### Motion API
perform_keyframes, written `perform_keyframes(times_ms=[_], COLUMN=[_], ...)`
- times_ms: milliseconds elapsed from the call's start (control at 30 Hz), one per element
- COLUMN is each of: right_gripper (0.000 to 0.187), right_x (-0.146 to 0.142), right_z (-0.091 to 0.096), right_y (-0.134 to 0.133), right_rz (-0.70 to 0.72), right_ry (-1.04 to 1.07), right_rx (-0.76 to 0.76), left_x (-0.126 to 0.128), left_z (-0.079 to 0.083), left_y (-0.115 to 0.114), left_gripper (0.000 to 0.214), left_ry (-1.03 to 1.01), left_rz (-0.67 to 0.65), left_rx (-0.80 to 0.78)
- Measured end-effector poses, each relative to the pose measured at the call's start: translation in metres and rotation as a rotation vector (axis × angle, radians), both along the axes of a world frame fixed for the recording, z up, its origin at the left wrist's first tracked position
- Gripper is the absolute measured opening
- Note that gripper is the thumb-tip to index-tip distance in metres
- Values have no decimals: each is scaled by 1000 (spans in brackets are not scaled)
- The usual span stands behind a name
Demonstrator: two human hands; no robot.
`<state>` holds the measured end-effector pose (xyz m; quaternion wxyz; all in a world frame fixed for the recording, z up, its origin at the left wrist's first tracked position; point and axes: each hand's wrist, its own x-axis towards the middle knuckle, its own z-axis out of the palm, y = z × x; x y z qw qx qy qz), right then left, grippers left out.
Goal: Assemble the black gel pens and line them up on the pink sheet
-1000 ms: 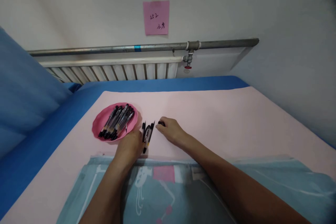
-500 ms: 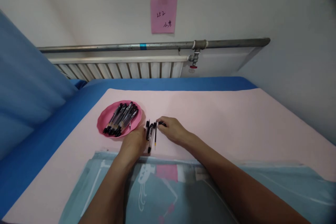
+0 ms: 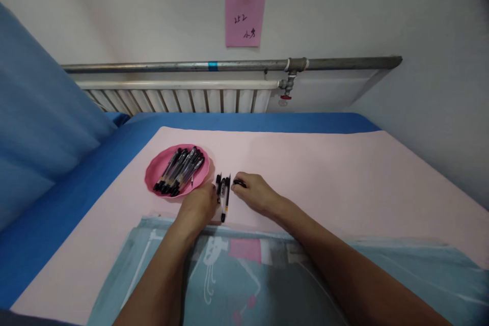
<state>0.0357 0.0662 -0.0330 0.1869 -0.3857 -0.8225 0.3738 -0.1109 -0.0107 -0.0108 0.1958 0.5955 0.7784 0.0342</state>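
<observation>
The right hand [image 3: 256, 192] pinches a small, oblong black object [image 3: 240, 183]; the left hand [image 3: 198, 206], its grip impossible to tell, rests beside clear-and-black plastic pens [image 3: 224, 204].

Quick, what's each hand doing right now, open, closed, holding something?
Left hand: against or beside the pens; fingertips hidden, grip can't be told.
Right hand: closed, holding a small black piece.
</observation>
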Motion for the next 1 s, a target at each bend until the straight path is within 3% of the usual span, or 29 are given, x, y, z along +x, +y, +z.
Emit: perform_keyframes(times_ms=[133, 433, 567, 667, 833, 1000], right_gripper=[9, 8, 11, 14, 16, 13], right_x=[8, 12, 12, 12, 14, 16], right_z=[7, 20, 23, 23, 16, 14], right_y=[-4, -28, -28, -19, -6, -11], right_rz=[48, 320, 367, 291, 54, 65], right_ry=[-51, -217, -134, -77, -193, -246], right_rx=[-63, -276, -297, -211, -18, 128], left_x=[-1, -2, -2, -2, -3, -2], left_z=[-1, -2, -2, -1, -1, -1], left_y=[0, 0, 0, -1, -1, -1], left_gripper=[31, 29, 29, 28, 27, 28], left_ry=[8, 13, 22, 19, -6, -16], left_rz=[-35, -22, -34, -33, -46, -33], left_rx=[30, 12, 18, 8, 26, 13])
